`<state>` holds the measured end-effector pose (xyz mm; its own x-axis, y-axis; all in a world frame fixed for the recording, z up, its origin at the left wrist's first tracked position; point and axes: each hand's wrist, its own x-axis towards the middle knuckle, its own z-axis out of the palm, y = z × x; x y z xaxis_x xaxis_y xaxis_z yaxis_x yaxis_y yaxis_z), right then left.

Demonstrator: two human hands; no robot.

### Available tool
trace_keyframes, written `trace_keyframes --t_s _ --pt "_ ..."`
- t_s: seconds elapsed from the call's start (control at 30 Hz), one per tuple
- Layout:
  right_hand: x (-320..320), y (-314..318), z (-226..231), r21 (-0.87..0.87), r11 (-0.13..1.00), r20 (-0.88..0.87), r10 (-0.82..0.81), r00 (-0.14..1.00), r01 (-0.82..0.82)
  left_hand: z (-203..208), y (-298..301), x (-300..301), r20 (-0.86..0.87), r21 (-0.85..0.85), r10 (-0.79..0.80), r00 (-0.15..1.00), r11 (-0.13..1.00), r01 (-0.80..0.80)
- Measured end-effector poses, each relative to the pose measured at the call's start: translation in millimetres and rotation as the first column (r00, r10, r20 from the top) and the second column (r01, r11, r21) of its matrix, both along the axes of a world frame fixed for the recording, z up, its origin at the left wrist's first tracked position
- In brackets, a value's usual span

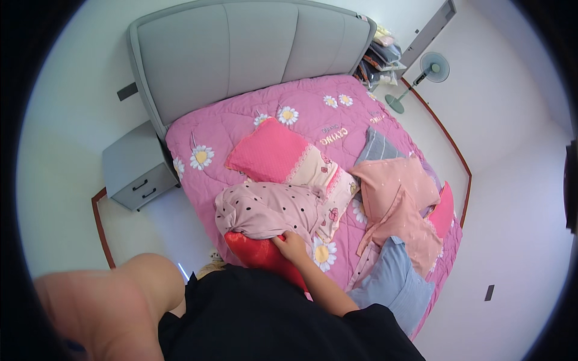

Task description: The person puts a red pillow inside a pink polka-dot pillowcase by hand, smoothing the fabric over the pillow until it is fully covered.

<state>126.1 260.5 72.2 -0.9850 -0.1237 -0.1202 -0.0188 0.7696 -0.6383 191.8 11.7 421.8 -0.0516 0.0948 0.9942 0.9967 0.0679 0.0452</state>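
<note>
My right hand (292,246) is closed on the edge of a pale pink pillowcase (274,204) with black dots, at the near side of the bed. A shiny red pillow (259,249) shows from under that edge, and its near end is hidden by my black shirt. The pillowcase looks bulged and creased over it. My bent left arm (138,289) rises large and blurred at the lower left; its hand is not in view. Just beyond the pillowcase lies a bright pink pillow (271,150) with a cream patterned end.
A pink flowered quilt (229,141) covers the bed below a grey headboard (223,45). Peach pillows (394,186) and blue-grey pillows (391,280) pile up on the right. A grey nightstand (135,165) stands left; a fan (433,67) and stacked bags (382,57) are at the far right.
</note>
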Motion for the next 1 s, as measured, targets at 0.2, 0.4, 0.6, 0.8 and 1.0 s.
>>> trace_keyframes --t_s 0.2,0.4,0.6,0.8,1.0 --pt "-8 -2 6 -0.028 1.0 0.004 0.009 1.0 -0.009 -3 1 -34 0.116 -0.061 -0.062 0.991 0.996 0.07" --pt "-12 5 -1 -0.02 1.0 -0.026 -0.022 0.999 0.021 -5 8 -59 0.166 -0.145 -0.17 0.971 0.97 0.195" --pt "-14 8 3 0.008 1.0 -0.009 -0.012 1.0 0.012 -6 0 -57 0.169 -0.162 -0.284 0.944 0.937 0.311" --pt "-14 15 -1 0.023 0.999 0.02 -0.025 0.999 0.025 -5 1 -61 0.178 -0.162 -0.342 0.923 0.915 0.37" --pt "-15 8 2 0.021 1.0 0.032 -0.016 0.999 0.016 -2 -6 -58 0.201 -0.152 -0.351 0.915 0.911 0.383"
